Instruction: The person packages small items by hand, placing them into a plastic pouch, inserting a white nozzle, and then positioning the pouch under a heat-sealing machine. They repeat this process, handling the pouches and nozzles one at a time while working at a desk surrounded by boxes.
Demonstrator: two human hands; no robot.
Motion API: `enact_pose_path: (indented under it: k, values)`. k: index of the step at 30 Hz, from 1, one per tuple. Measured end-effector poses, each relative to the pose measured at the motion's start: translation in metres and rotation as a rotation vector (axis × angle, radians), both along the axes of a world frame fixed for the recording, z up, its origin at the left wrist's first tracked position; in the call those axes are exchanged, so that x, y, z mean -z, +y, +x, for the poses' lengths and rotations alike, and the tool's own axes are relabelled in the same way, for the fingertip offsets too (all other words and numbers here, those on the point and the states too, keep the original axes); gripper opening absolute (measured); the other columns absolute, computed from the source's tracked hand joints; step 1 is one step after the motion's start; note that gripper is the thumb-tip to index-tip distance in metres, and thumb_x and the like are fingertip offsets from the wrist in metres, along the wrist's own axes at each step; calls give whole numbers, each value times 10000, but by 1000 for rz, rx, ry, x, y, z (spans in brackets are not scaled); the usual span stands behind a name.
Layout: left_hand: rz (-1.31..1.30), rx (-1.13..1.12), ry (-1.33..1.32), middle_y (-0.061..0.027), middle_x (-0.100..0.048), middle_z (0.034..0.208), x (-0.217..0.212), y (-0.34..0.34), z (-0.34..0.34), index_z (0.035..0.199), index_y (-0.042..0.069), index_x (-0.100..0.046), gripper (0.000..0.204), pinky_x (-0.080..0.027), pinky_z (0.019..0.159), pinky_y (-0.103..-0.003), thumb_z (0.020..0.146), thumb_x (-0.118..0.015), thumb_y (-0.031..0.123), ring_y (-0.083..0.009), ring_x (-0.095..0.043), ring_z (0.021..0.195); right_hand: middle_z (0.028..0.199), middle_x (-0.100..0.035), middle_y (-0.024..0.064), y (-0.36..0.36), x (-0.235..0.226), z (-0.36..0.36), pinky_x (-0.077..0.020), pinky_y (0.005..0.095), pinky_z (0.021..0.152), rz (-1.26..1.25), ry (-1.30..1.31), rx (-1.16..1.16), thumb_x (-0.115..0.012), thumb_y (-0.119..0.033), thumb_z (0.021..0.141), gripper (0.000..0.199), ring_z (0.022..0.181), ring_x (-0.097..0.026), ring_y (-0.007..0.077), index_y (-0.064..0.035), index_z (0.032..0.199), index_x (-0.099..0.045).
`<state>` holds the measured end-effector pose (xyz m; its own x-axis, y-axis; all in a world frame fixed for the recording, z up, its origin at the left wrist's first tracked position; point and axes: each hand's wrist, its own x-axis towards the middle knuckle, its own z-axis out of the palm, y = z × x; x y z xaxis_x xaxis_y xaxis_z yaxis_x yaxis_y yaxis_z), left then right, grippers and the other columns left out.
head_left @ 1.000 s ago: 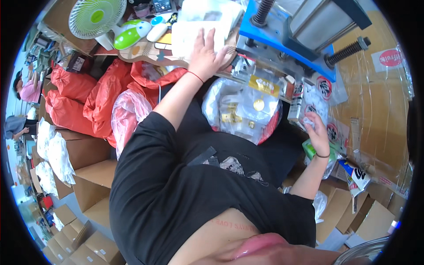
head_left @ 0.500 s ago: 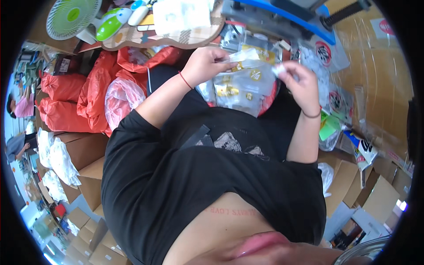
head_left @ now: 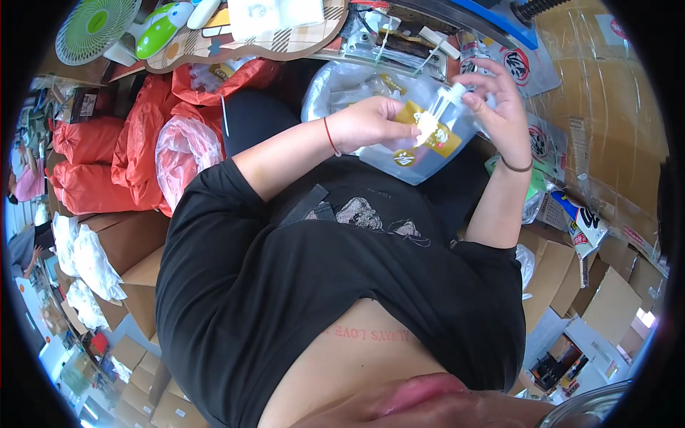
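Note:
A clear plastic spout pouch (head_left: 410, 162) with gold printed panels hangs tilted over my lap. My left hand (head_left: 374, 123) is closed on its near left side, thumb across the front. At the pouch's upper right corner, my right hand (head_left: 499, 103) pinches a small white cap (head_left: 457, 91) at the spout, its other fingers raised. Whether the cap is threaded on cannot be seen. Behind the pouch, a clear plastic bag (head_left: 322, 89) holding more gold-printed pouches rests between my legs, partly hidden by my left hand.
A metal fixture (head_left: 367, 36) and a blue machine frame (head_left: 492, 21) stand just beyond my hands. A patterned board (head_left: 307, 39) and a fan (head_left: 96, 27) are far left. Red bags (head_left: 93, 189) fill the left side; cardboard boxes (head_left: 606, 143) stand at right.
The pouch has turned its broad face into view and hangs lower. My right hand has moved slightly right with the white cap, now against the spout. The head view has shifted a little.

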<state>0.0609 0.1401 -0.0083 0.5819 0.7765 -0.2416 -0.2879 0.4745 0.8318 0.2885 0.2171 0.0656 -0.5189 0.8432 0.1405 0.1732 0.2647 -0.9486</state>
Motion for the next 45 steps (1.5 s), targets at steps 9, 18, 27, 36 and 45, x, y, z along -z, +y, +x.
enact_pose_path:
  k: [9,18,27,36,45]
  values:
    - [-102,-219,-17,-79,-695,1076,9,66,-35,1146,-38,-616,316,-581,798,-296,902,-699,146,-128,-687,851,1098,-621,57,0,25,34,-431,243,870,-150,29,107,-606,20,881,392,941,-523,122,-31,1252,-493]
    - [860,-1039,1277,-219,-600,1201,-11,74,-126,1220,-75,-544,467,-486,959,-383,913,-667,254,-331,-583,1172,994,-590,43,-32,1,27,-463,245,778,-23,-3,191,-661,-8,872,302,828,-564,135,-5,1150,-542]
    - [1068,-564,1271,-176,-657,1063,20,22,-137,1145,27,-647,332,-494,833,-351,907,-659,258,-309,-626,968,910,-635,67,-24,2,5,-465,280,777,398,-364,234,-576,-78,964,105,847,-587,152,14,992,-620]
    - [558,-333,655,-53,-681,729,-6,7,-49,919,6,-718,216,-483,626,-254,925,-670,217,-100,-575,633,829,-589,38,-10,-7,-50,-436,261,718,303,-106,147,-577,-165,990,184,773,-537,122,7,945,-624]
    - [16,-45,17,-62,-713,992,13,-3,-6,1105,9,-673,208,-534,851,-266,943,-653,138,-99,-666,913,908,-618,71,7,7,-11,-463,299,765,403,-341,-66,-538,-230,1011,246,853,-580,176,-6,1039,-637]
